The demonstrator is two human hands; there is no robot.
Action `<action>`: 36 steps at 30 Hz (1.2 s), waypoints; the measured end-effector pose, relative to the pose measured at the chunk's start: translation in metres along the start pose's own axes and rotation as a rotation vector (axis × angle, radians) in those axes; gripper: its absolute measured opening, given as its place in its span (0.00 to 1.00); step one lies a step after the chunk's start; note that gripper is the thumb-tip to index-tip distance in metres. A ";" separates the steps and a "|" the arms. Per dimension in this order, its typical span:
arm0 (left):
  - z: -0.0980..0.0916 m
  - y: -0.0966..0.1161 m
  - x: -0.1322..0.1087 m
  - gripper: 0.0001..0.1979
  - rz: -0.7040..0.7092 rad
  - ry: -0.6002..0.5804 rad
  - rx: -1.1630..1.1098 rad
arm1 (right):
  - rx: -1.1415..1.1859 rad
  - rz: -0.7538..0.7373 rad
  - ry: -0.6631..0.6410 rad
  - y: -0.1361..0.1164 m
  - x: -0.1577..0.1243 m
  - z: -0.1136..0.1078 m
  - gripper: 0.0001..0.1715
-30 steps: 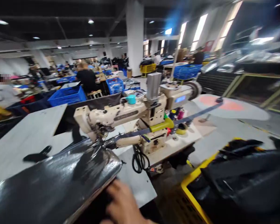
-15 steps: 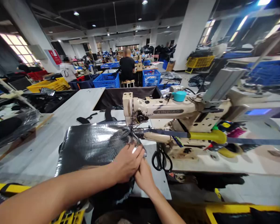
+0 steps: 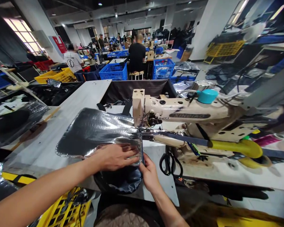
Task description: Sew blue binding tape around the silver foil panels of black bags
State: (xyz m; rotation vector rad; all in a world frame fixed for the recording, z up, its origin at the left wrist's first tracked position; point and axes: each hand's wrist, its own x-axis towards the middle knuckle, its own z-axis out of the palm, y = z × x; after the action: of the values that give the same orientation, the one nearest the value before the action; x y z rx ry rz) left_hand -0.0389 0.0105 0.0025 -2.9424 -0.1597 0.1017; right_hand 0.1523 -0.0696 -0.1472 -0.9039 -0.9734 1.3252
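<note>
A shiny dark, film-like bag piece (image 3: pixel 92 129) lies on the white table, its right edge under the needle area of a beige sewing machine (image 3: pixel 186 108). My left hand (image 3: pixel 115 156) rests flat on this piece, fingers stretched toward its right edge. My right hand (image 3: pixel 149 173) pinches that edge between thumb and fingers, just below the needle. A black rounded part of the piece (image 3: pixel 119 181) hangs toward my lap. Dark grey binding tape (image 3: pixel 184 138) runs from a yellow tube (image 3: pixel 236 147) to the needle area.
Black-handled scissors (image 3: pixel 170 164) lie right of my right hand. A teal cap (image 3: pixel 207 96) sits on the machine. Yellow crates (image 3: pixel 68 208) stand below the table. Beyond are blue crates (image 3: pixel 113 72) and a seated person in black (image 3: pixel 136 56).
My left hand has gone from bunched over the right hand to flat on the piece. The hands are now apart, and the piece has turned and straightened along the needle. The view has shifted.
</note>
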 end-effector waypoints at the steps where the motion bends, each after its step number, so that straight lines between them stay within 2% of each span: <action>1: 0.004 -0.003 0.001 0.27 -0.011 -0.005 0.002 | 0.014 0.006 0.003 -0.001 0.003 0.000 0.28; 3: 0.013 -0.010 0.003 0.24 -0.035 0.023 0.020 | 0.021 0.009 0.035 -0.003 0.013 0.000 0.27; 10: 0.055 -0.049 0.012 0.18 -0.073 0.264 0.045 | 0.025 -0.022 0.139 -0.009 0.045 0.003 0.26; 12: 0.062 -0.059 0.016 0.17 -0.098 0.290 0.051 | 0.041 -0.037 0.148 -0.011 0.050 0.005 0.26; 15: 0.066 -0.071 0.022 0.16 -0.135 0.254 0.064 | 0.056 -0.060 0.169 -0.010 0.055 0.008 0.27; 20: 0.066 -0.082 0.034 0.20 -0.207 0.106 0.140 | 0.019 -0.064 0.230 -0.006 0.059 0.010 0.28; 24: 0.064 -0.080 0.037 0.22 -0.240 0.014 0.207 | -0.175 -0.054 0.267 -0.003 0.050 0.009 0.26; 27: 0.049 -0.078 0.026 0.23 -0.229 0.058 0.242 | -0.348 -0.020 0.280 0.001 0.033 0.006 0.26; 29: 0.031 -0.079 0.013 0.22 -0.162 0.074 0.268 | -0.405 -0.027 0.275 0.004 0.023 0.006 0.26; 31: 0.014 -0.080 0.000 0.21 -0.055 0.001 0.293 | -0.414 -0.046 0.270 0.008 0.017 0.007 0.26; 33: 0.005 -0.082 -0.010 0.23 -0.008 -0.118 0.317 | -0.417 -0.060 0.276 0.010 0.015 0.010 0.26; 36: 0.007 -0.083 -0.016 0.25 -0.023 -0.213 0.314 | -0.406 -0.077 0.295 0.009 0.016 0.013 0.27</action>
State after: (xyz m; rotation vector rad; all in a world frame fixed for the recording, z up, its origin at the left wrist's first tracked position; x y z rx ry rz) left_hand -0.0638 0.0904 0.0129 -2.6108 -0.1893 0.3993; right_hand 0.1365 -0.0530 -0.1503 -1.3151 -1.0478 0.9090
